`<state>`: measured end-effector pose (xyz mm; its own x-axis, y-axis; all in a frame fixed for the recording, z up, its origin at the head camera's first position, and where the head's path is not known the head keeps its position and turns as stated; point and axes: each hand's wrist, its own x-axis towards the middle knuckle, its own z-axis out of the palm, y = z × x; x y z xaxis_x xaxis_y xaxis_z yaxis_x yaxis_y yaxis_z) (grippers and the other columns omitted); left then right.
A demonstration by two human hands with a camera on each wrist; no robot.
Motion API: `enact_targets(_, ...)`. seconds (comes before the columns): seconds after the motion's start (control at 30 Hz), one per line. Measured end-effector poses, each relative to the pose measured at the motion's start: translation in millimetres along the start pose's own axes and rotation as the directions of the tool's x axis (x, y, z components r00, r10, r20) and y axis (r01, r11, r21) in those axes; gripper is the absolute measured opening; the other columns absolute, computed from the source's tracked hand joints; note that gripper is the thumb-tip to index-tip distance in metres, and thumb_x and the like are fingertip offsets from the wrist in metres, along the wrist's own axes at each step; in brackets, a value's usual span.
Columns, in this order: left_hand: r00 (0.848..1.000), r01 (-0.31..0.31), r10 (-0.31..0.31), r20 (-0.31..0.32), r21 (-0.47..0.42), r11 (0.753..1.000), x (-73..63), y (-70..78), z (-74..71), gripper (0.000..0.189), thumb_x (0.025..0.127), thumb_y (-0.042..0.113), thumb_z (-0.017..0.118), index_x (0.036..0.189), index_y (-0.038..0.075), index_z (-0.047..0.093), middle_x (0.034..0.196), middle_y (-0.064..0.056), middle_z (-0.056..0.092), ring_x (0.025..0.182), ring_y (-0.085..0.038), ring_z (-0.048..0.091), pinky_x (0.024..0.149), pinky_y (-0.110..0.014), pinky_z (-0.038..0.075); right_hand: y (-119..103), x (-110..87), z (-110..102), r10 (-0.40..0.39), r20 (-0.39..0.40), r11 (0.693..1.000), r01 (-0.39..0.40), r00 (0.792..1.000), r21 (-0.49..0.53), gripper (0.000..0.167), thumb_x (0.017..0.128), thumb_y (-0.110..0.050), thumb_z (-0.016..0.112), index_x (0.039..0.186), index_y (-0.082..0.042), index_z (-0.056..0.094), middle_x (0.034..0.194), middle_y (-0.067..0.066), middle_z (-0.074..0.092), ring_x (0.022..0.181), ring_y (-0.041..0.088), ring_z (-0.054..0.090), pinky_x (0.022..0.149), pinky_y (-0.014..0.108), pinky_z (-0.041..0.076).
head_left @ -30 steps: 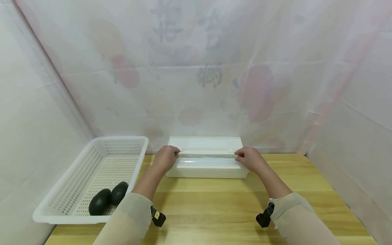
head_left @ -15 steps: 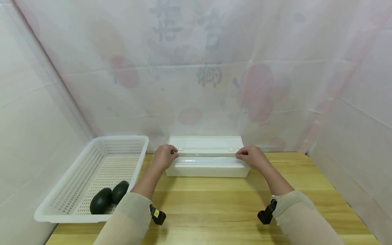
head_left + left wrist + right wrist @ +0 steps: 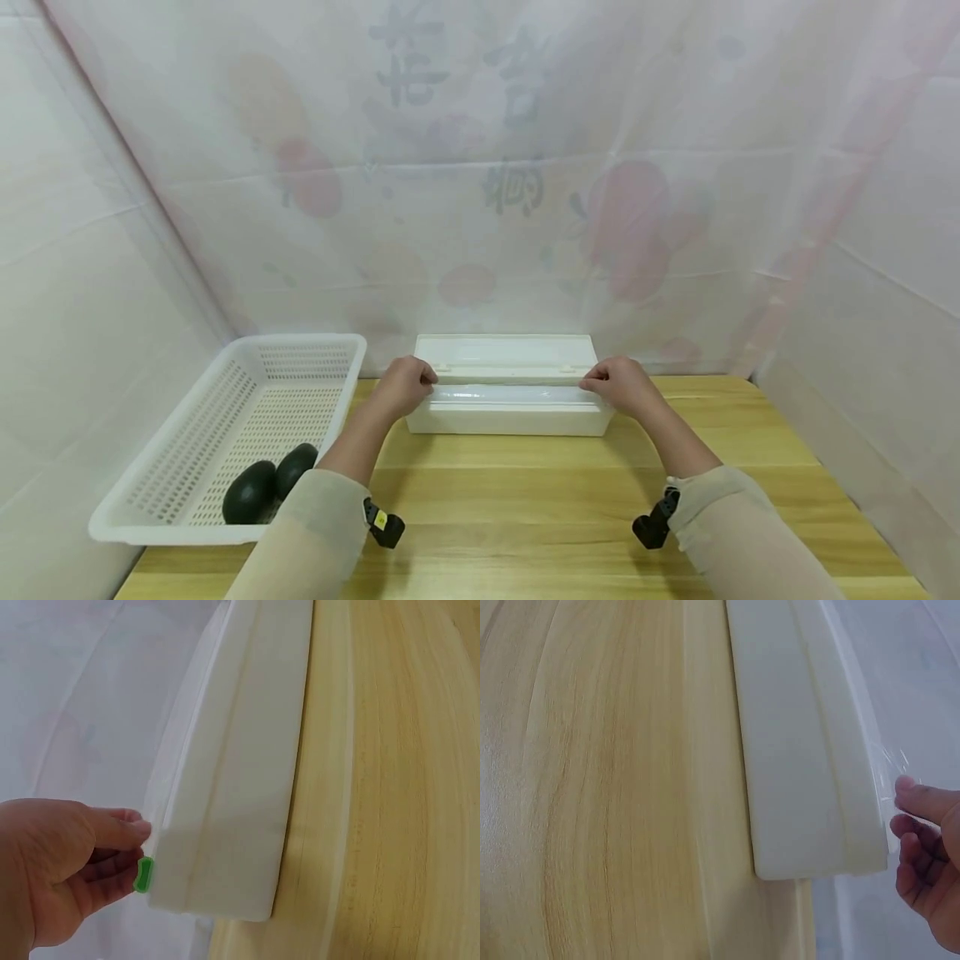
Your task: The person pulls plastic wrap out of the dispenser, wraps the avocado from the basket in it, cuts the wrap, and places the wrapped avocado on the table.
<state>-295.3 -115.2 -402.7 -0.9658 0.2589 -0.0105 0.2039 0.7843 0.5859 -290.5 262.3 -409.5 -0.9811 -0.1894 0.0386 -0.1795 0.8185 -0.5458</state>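
A white cling film dispenser (image 3: 507, 421) stands at the back of the wooden table with its lid (image 3: 504, 347) tipped up. Clear cling film (image 3: 510, 394) stretches across its opening. At the left end, my left hand (image 3: 402, 387) pinches the film edge between thumb and fingers. My right hand (image 3: 622, 385) pinches the other end of that edge. Thin wrinkled film (image 3: 889, 776) shows by the right thumb in the right wrist view. A small green piece (image 3: 144, 874) sits at the dispenser's end, beside the left fingers, in the left wrist view.
On the left is a white perforated plastic basket (image 3: 348, 400). Two dark green oval fruits, a nearer one (image 3: 250, 493) and a farther one (image 3: 296, 469), lie in it, partly behind the left sleeve. A pale printed curtain (image 3: 480, 208) hangs right behind the dispenser.
Both hands have come down slightly toward the front of the dispenser and a little apart, still pinching the film. The dispenser and basket stay where they were.
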Motion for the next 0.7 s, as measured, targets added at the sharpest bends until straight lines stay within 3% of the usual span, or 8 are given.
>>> enact_targets(0.37, 0.993, 0.051, -0.057, -0.101, -0.070, 0.996, 2.6, -3.1, 0.8, 0.013, 0.095, 0.014, 0.066, 0.100, 0.008, 0.076, 0.102, -0.006, 0.071, 0.085, -0.018, 0.064, 0.074, -0.034, 0.054, 0.9, 0.6, 0.1, -0.045, -0.043, 0.999, 0.044, 0.998, -0.018, 0.017, 0.094, -0.024, 0.067, 0.095, -0.010, 0.076, 0.089, 0.004, 0.071, 0.078, 0.016, 0.061, 0.069, 0.036, 0.051)
enact_targets(0.57, 0.993, 0.077, -0.092, -0.079, -0.175, 0.982, 2.8, -3.5, 2.4, 0.015, 0.097, 0.013, 0.063, 0.104, 0.005, 0.073, 0.095, -0.009, 0.071, 0.070, -0.016, 0.065, 0.061, -0.030, 0.053, 0.9, 1.0, 0.8, -0.042, -0.039, 0.999, 0.042, 0.998, -0.016, 0.017, 0.094, -0.025, 0.068, 0.096, -0.010, 0.076, 0.089, 0.003, 0.071, 0.077, 0.016, 0.061, 0.068, 0.035, 0.050)
enact_targets(0.7, 0.993, 0.074, -0.087, -0.074, -0.168, 0.983, 3.2, -5.7, 3.0, 0.015, 0.098, 0.015, 0.061, 0.104, 0.006, 0.071, 0.092, -0.007, 0.069, 0.065, -0.014, 0.064, 0.060, -0.029, 0.053, 1.6, 1.6, 2.2, -0.043, -0.035, 0.999, 0.043, 0.998, -0.009, 0.017, 0.094, -0.025, 0.068, 0.095, -0.010, 0.076, 0.090, 0.003, 0.071, 0.078, 0.015, 0.060, 0.069, 0.035, 0.050)
